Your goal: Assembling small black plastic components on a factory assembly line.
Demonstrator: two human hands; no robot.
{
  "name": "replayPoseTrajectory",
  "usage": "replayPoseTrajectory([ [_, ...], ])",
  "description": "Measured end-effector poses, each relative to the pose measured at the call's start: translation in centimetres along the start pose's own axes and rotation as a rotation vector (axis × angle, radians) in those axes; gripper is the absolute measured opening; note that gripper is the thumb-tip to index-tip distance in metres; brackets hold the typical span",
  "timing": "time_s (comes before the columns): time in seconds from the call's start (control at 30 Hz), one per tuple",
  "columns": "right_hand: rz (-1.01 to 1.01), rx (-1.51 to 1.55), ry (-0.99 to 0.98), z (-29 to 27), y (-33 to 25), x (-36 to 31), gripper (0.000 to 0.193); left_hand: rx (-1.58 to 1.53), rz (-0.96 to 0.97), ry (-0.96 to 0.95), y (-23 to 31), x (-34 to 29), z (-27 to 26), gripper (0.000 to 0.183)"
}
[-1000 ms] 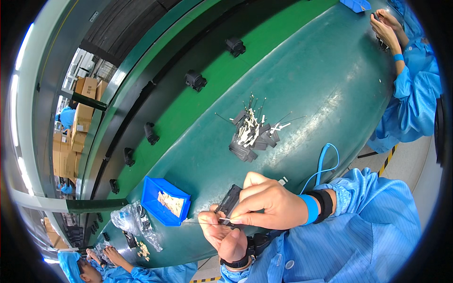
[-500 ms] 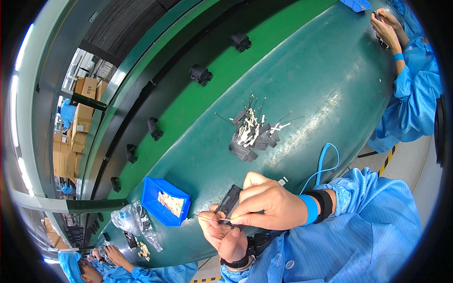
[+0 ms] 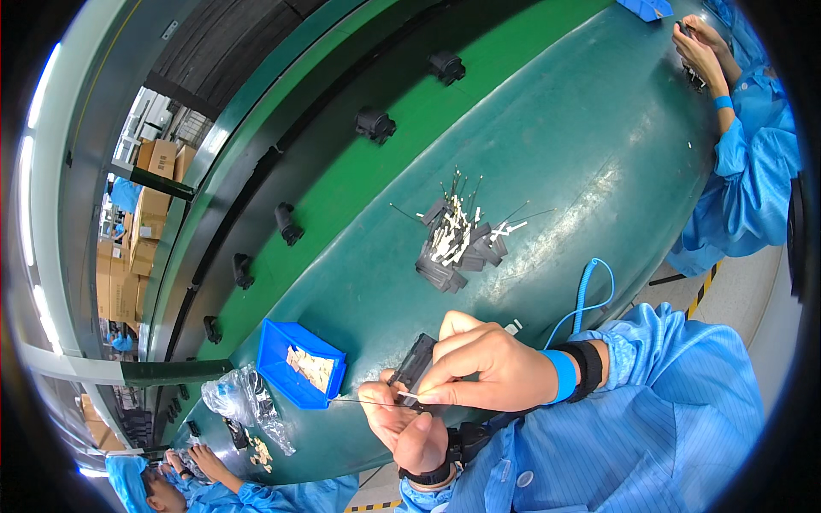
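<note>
While the left hand (image 3: 406, 436) is turned palm up above the near side of the green table (image 3: 556, 171), its curled fingers grasp the lower end of a black rectangular part (image 3: 414, 363); the exact finger contact is hard to make out, since the right hand (image 3: 486, 373) partly covers it. The right hand pinches a thin wire (image 3: 359, 401) by its pale end between thumb and forefinger, directly over the black part, and the wire's dark length extends leftward past the left fingertips.

Left of the hands, a blue bin (image 3: 335, 395) holds flat tan pieces (image 3: 310, 366), with a clear plastic bag (image 3: 248, 400) just beside it. Farther up the table lies a heap of black parts (image 3: 440, 275) mixed with white strips (image 3: 451, 239) and fine wires. A coiled blue cord (image 3: 582, 286) curves near the right wrist. Beyond the table, at least 5 dark units stand spaced along a green belt (image 3: 333, 201). 2 co-workers sit nearby, at upper right and lower left.
</note>
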State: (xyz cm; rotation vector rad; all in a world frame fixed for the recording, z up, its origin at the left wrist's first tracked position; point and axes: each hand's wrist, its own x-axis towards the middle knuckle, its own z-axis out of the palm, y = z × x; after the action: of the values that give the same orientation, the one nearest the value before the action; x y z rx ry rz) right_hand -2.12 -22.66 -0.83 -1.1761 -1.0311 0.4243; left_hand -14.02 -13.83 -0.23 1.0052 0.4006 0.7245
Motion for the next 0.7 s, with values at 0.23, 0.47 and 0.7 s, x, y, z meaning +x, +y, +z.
replayPoseTrajectory([
  [0.23,-0.091,-0.088,0.018,0.1,0.0,0.0,0.007,-0.015,0.006,0.001,-0.1,-0.2,-0.5,0.046],
  [0.47,-0.110,-0.093,0.025,0.1,0.0,0.0,0.007,0.009,0.007,0.025,0.1,0.0,0.4,0.046],
  [0.7,-0.128,-0.090,0.035,0.1,0.1,0.1,0.006,0.033,0.016,0.036,0.0,0.2,0.7,0.045],
])
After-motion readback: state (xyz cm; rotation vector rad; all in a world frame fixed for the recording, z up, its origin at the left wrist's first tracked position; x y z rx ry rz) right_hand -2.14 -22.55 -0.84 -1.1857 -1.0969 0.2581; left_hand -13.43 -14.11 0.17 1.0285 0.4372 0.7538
